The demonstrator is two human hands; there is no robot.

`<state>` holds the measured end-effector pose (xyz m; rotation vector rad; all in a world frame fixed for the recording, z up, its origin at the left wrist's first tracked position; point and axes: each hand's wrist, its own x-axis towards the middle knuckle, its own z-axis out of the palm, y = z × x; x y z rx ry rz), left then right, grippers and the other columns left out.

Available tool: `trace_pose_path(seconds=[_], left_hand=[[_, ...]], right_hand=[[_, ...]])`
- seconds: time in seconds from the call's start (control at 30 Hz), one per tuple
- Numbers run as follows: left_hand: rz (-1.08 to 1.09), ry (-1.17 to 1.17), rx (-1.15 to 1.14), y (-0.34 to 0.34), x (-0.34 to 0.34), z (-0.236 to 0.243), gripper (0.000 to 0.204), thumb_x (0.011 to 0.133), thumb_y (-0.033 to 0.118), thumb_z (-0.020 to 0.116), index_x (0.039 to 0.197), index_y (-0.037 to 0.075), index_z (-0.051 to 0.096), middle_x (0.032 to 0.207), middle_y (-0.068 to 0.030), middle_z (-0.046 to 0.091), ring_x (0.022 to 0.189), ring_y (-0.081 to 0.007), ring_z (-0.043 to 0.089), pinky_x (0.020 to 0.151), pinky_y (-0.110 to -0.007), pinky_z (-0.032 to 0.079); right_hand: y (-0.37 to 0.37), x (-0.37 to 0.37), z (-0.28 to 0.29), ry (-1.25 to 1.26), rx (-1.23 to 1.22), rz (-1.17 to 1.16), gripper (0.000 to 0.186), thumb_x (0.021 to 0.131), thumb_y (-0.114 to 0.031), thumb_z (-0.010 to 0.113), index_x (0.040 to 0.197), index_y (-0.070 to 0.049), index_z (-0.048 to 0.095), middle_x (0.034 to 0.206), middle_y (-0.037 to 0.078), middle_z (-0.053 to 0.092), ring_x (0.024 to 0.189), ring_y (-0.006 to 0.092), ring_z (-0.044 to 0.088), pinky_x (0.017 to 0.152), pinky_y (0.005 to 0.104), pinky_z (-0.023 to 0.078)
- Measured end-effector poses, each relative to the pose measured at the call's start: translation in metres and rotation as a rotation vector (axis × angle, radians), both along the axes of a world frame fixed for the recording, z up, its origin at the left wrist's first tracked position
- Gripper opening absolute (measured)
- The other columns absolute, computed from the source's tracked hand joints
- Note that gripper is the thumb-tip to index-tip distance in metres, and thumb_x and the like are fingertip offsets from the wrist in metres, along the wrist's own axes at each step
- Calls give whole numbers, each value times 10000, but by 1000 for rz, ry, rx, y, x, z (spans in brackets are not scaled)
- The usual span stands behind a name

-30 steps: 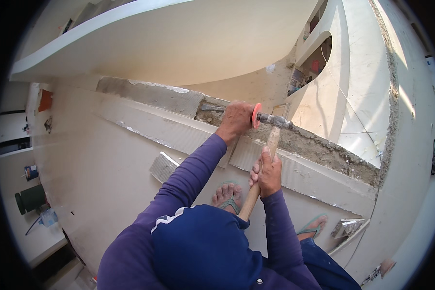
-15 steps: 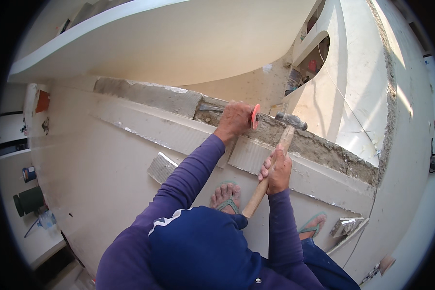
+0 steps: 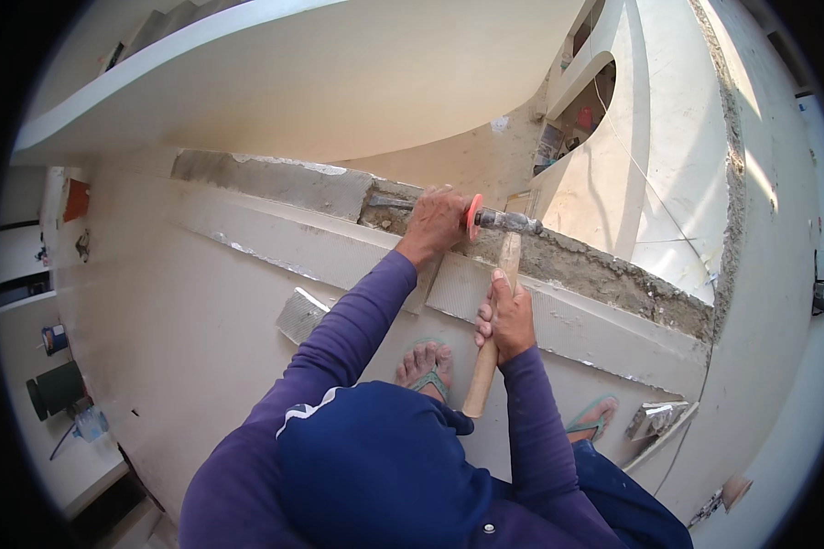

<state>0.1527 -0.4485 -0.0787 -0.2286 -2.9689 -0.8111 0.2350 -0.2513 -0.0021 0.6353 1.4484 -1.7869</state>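
Note:
My left hand (image 3: 433,222) is closed around a chisel (image 3: 392,202) with a round red hand guard. The chisel lies nearly flat along the rough, exposed mortar strip (image 3: 604,279) on the ledge, its blade pointing left at the edge of a grey slab (image 3: 275,185). In my right hand (image 3: 506,320) is a hammer (image 3: 511,222) with a pale wooden handle, gripped midway. The hammer's metal head meets the chisel's struck end, just right of the red guard.
Ribbed tiles (image 3: 568,325) edge the ledge on my side, and a loose broken piece (image 3: 300,316) lies left of my foot. More fragments (image 3: 655,419) sit at the right. Beyond the ledge, a curved cream wall (image 3: 339,91) borders a drop to a lower floor. A dark green cylinder (image 3: 55,389) stands far left.
The hammer head has swung left onto the chisel's end, closing the gap that was between them. My right hand moved left with it; my left hand keeps its hold on the chisel.

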Motion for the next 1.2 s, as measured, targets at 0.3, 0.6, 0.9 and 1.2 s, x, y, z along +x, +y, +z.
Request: trace_pose_path(seconds=[0.3,0.6,0.9,1.2], left_hand=[[14,12,6,0,2,-4,248,755,317,855,814,130,704,797,-82,701,879,-301,673,814,-452,492],[-8,30,-2,-1,2,-7,172,762,218,817,879,154,706,829,-51,689,868,-285,654,794,-450,482],[-10,28,23,-1,4,-9,215,748,215,838,895,143,698,853,-50,690,887,-292,643,809,-454,470],[12,-39,9,-4,8,-9,224,746,257,862,861,138,710,851,-61,713,938,-297,661,858,-456,472]], right_hand=[[-6,5,-6,7,-48,-38,419,1099,-489,527,966,-104,424,617,-1,443,405,122,467,342,325,467],[-18,13,-2,17,-70,-116,389,1094,-476,535,987,-115,437,632,-4,447,404,112,456,335,311,442],[2,2,-4,-31,-62,-127,397,1084,-476,558,975,-114,434,632,-3,447,412,108,458,351,301,454],[-2,10,-5,-72,-87,-52,407,1083,-491,553,973,-118,437,630,-6,442,417,108,465,350,309,463]])
